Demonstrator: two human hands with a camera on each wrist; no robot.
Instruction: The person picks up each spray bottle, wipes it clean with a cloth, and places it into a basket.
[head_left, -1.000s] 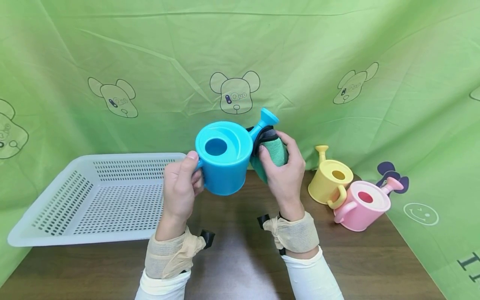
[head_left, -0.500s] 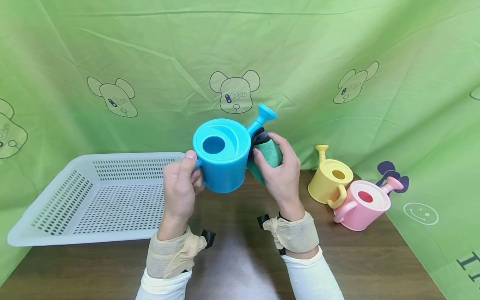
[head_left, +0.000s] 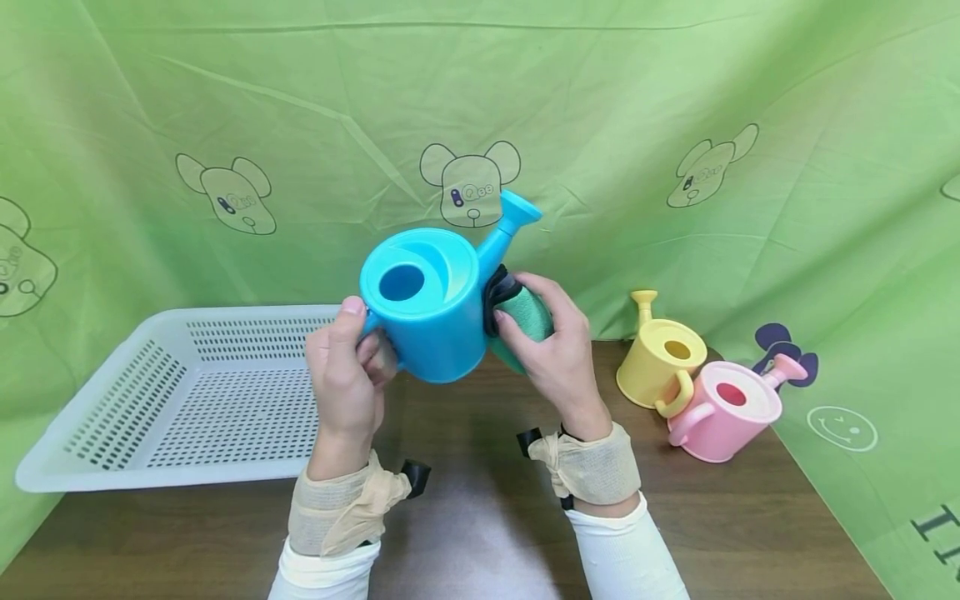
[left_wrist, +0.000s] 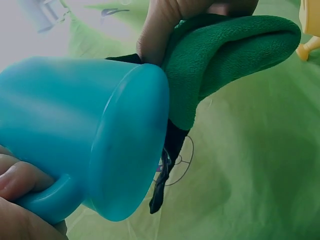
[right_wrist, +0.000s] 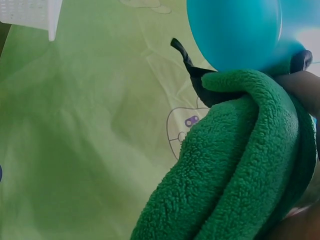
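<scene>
A blue watering can [head_left: 442, 325] is held up above the table, its spout pointing up and to the right. My left hand [head_left: 347, 375] grips it by the handle, thumb on top; the left wrist view shows fingers curled through the handle [left_wrist: 55, 200]. My right hand [head_left: 558, 350] holds a folded green cloth [head_left: 525, 317] with a black edge. The cloth lies against the can's side just below the spout. In the right wrist view the plush cloth [right_wrist: 240, 150] bunches up against the blue wall, and part of the right hand is hidden behind it.
A white perforated basket [head_left: 97, 479] stands on the left of the brown wooden table [head_left: 465, 533]. To the right are a yellow watering can [head_left: 648, 371] and a pink watering can [head_left: 723, 425], side by side. A green curtain [head_left: 337, 100] hangs behind and at the sides.
The blue watering can has shifted left and tilted, its spout rising. My left hand has moved slightly left with it. My right hand and the cloth have followed leftward along its side.
</scene>
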